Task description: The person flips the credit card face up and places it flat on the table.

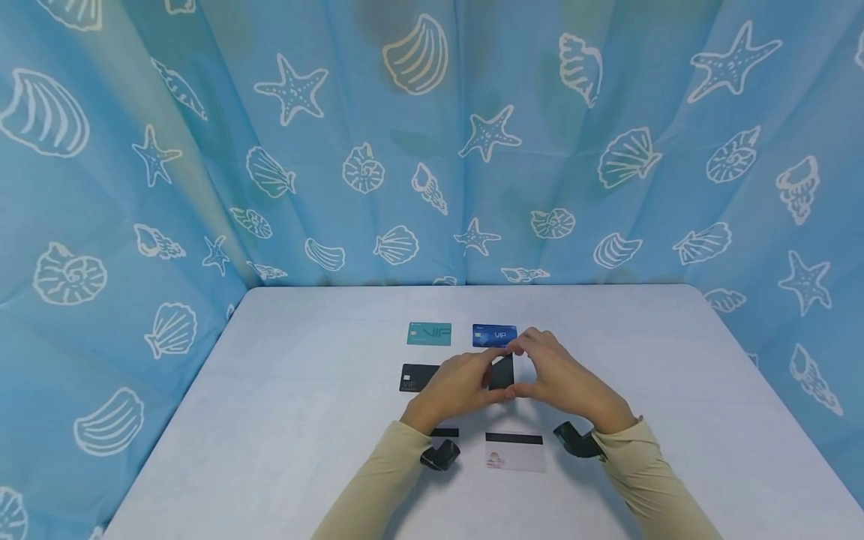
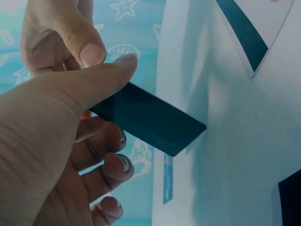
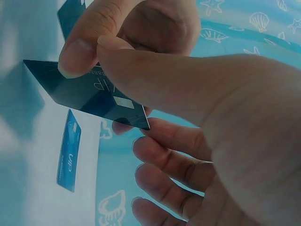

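Observation:
Just above the table, a black VIP card is held tilted between two hands. My left hand pinches it, with the thumb across one face in the left wrist view. From the other side my right hand grips the same card, thumb on top and index finger at its corner. The right wrist view shows the held card's chip and part of its lettering, partly covered by the thumbs. Another black VIP card lies flat beside my left hand, which hides part of it.
Behind the hands lie a teal VIP card and a blue VIP card. Nearer me is a pale card with a black stripe; a second striped card is mostly covered by my left wrist. A shell-patterned curtain surrounds the white table.

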The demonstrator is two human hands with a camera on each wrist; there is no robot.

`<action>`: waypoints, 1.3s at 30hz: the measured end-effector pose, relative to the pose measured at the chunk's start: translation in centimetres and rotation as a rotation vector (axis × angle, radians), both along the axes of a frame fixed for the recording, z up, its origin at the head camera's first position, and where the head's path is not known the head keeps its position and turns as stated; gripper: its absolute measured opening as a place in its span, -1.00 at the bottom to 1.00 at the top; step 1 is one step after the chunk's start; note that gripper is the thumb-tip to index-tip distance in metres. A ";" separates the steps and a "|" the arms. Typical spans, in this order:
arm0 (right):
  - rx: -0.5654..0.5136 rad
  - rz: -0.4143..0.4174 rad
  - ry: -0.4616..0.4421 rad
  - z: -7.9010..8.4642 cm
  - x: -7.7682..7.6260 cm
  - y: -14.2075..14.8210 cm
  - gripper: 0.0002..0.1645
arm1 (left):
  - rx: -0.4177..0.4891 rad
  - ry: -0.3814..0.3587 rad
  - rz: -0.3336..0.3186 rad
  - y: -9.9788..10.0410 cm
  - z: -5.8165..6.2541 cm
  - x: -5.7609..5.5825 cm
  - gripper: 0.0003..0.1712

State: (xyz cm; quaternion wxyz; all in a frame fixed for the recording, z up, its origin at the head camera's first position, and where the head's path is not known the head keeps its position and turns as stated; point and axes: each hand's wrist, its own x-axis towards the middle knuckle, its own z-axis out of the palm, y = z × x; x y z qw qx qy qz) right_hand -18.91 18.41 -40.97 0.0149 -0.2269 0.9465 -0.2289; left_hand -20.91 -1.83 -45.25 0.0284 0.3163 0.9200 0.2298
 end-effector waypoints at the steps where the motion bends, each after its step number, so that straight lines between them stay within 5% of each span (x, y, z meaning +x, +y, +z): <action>1: -0.002 0.000 0.000 0.0 0.0 0.0 -0.30 | 0.000 0.001 0.001 0.0 0.0 0.0 -0.18; 20: -0.030 -0.022 -0.074 -0.4 -0.5 0.8 -0.12 | 0.060 -0.003 0.024 -0.5 0.6 -0.4 -0.23; 39: -0.091 0.056 -0.104 -3.5 -1.7 0.6 -0.19 | 0.079 -0.019 0.007 -0.5 1.3 0.0 -0.23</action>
